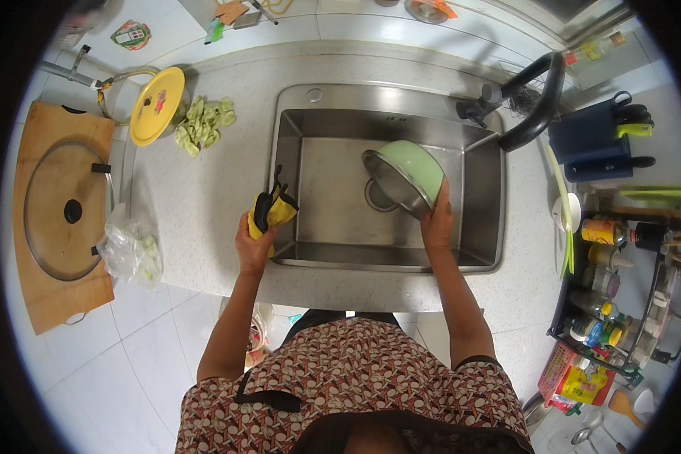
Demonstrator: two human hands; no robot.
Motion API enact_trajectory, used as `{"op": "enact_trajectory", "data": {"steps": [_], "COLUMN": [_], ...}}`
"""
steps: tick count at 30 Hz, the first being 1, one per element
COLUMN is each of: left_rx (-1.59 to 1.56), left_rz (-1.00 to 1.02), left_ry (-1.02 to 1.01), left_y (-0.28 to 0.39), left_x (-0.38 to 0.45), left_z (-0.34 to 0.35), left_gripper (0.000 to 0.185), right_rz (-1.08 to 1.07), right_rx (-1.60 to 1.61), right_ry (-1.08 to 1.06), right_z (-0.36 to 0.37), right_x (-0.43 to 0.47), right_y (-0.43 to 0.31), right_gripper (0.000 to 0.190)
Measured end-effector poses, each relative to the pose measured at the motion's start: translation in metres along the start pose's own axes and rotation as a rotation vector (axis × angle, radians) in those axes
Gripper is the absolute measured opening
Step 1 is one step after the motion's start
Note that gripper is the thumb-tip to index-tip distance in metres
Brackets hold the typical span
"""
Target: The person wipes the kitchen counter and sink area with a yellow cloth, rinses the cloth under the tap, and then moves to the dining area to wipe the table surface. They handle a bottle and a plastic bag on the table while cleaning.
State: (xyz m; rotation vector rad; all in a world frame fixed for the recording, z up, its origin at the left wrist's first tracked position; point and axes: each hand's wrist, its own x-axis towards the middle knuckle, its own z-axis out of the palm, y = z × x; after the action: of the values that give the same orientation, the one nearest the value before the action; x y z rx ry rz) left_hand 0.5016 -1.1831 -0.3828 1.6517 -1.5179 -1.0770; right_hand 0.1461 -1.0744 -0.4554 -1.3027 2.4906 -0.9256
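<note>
My left hand (254,244) grips a yellow and black cloth (271,214) at the left rim of the stainless steel sink (346,258). Over the basin, my right hand (438,221) holds a bowl (414,164) by its rim; it is pale green outside and metal inside, tilted with its opening towards the lower left. The bowl partly covers the round drain (377,196). Part of my right fingers is hidden by the bowl.
A black faucet (545,102) rises at the sink's right back corner, near a knife block (584,133). Left of the sink lie green peelings (204,122), a yellow lid (158,106) and a plastic bag (129,247). A glass lid (62,249) rests against a wooden board (28,284).
</note>
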Motion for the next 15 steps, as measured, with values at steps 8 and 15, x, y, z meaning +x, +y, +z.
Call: {"op": "enact_trajectory", "data": {"steps": [8, 15], "left_rx": [0.019, 0.031], "left_rz": [-0.002, -0.023], "left_ry": [-0.029, -0.034], "left_y": [0.000, 0.004], "left_x": [0.000, 0.000], "left_z": [-0.002, -0.001], "left_gripper": [0.042, 0.044], "right_rz": [-0.132, -0.176], "right_rx": [0.049, 0.150], "right_ry": [0.047, 0.042], "right_z": [-0.008, -0.024], "right_x": [0.001, 0.004], "right_y": [-0.012, -0.021], "right_gripper": [0.088, 0.080]}}
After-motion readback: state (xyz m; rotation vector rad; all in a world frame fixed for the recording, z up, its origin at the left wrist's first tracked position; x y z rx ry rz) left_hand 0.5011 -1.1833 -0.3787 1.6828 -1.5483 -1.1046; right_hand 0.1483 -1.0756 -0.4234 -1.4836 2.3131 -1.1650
